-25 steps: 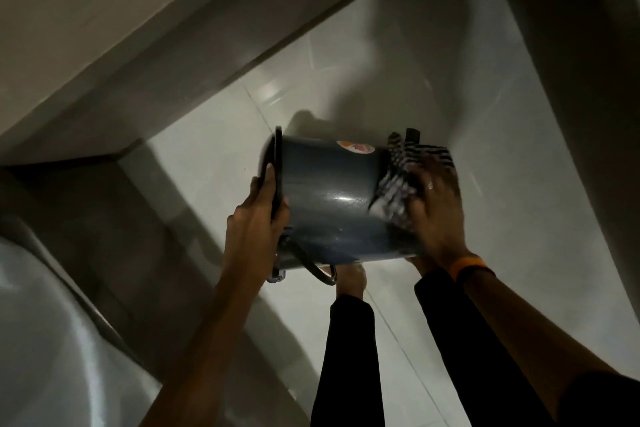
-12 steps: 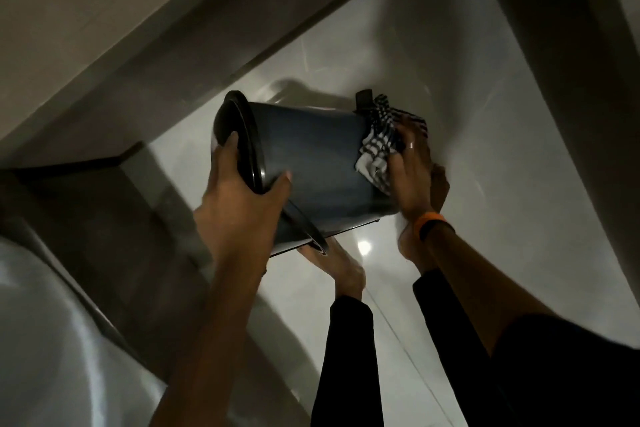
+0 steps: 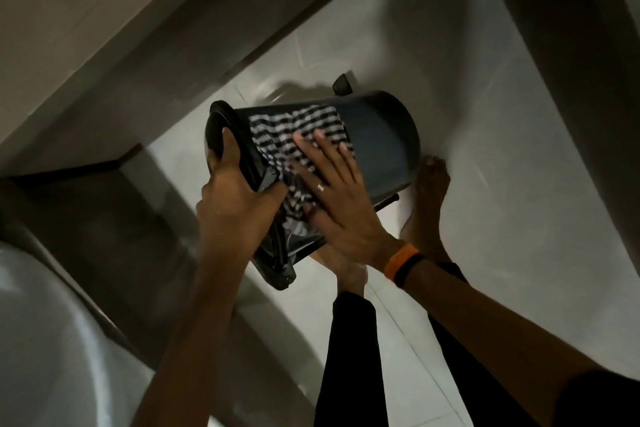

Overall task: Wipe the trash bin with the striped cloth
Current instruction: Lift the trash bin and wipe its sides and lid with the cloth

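Left hand [image 3: 239,198] gripping tilted trash bin [image 3: 377,135] rim, right hand [image 3: 337,199] flat, open, pressing striped cloth [image 3: 294,128]

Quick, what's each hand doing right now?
Left hand: closed, gripping the trash bin by its rim.
Right hand: open flat, pressing the striped cloth against the bin.

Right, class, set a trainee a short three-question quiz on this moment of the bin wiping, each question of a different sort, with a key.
1. True or false: the trash bin stands upright on the floor.
2. Which hand presses the striped cloth flat against the bin's side? A) left hand B) right hand C) neither
3. Fill in: the left hand grips the bin at its ____ end.

Key
1. False: it is tilted on its side, held off the floor.
2. B: the right hand, wearing an orange wristband, lies open on the cloth.
3. Lid.
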A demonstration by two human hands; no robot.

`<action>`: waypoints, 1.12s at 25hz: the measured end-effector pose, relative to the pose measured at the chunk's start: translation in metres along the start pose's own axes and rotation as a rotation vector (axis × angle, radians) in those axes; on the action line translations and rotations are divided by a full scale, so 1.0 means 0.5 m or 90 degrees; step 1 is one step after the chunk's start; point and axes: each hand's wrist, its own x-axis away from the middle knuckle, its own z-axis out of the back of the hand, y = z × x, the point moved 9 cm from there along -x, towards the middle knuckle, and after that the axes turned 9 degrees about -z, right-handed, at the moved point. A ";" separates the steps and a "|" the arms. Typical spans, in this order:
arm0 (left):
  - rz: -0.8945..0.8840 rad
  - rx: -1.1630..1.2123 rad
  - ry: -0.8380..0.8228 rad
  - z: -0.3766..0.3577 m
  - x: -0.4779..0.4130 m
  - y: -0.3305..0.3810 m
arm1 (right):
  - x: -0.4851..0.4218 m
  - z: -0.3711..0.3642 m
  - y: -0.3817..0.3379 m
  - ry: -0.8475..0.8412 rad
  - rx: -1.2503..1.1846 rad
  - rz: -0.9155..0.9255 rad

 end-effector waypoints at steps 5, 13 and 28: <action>0.072 0.028 0.009 0.010 0.010 -0.022 | 0.023 0.082 0.260 0.037 -0.044 -0.279; 0.100 0.090 0.010 0.063 -0.050 0.030 | 0.069 -0.007 -0.016 -0.005 -0.144 -0.022; -0.064 -0.038 -0.029 0.039 -0.096 0.031 | -0.003 0.016 -0.038 0.029 -0.079 -0.039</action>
